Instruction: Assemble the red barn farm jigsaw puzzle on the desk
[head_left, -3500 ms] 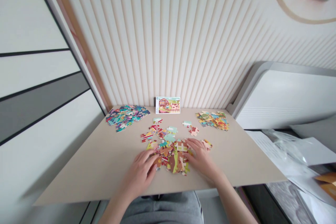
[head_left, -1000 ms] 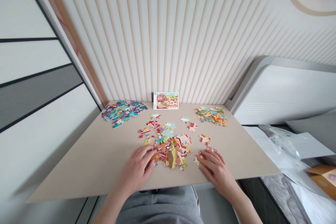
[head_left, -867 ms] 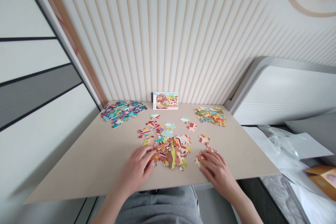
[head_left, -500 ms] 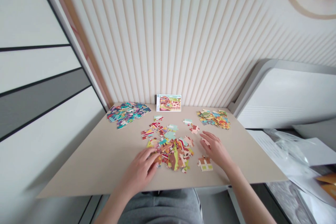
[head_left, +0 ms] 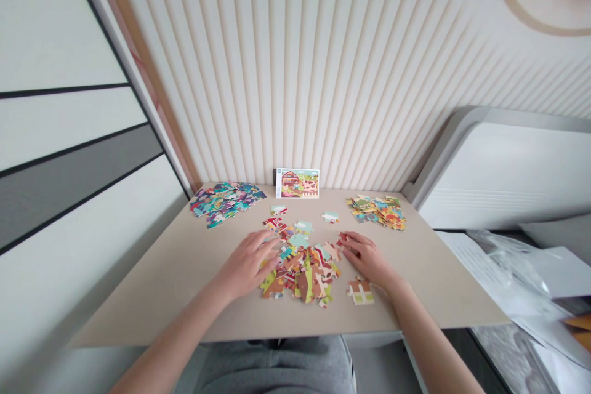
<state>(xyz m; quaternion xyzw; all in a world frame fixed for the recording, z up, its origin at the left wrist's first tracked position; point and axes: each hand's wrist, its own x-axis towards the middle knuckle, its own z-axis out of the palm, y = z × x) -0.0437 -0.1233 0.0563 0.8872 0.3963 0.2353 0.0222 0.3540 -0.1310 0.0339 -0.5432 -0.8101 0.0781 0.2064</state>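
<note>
My left hand (head_left: 252, 261) lies over the left side of a heap of farm-picture puzzle pieces (head_left: 307, 277), its fingers stretched out and slightly apart. To the right of the heap, my right hand (head_left: 367, 258) has its fingertips drawn in on a pink puzzle piece (head_left: 341, 237), mostly covered by the fingers. Just below that hand, a couple of brown and green fence pieces (head_left: 361, 291) lie together. Beyond the heap are pale blue sky pieces (head_left: 302, 233), a red barn piece (head_left: 276, 223) and a separate sky piece (head_left: 330, 217).
A picture card of a barn and cow (head_left: 298, 183) leans upright against the ribbed wall. Blue-purple puzzle pieces (head_left: 226, 200) are heaped at the back left, yellow-orange ones (head_left: 379, 210) at the back right. Papers and clear plastic (head_left: 508, 265) lie beyond the table's right edge.
My right hand has shifted left and now covers the pink piece that lay uncovered. My left hand has moved forward, uncovering the heap's lower left and covering pieces farther up.
</note>
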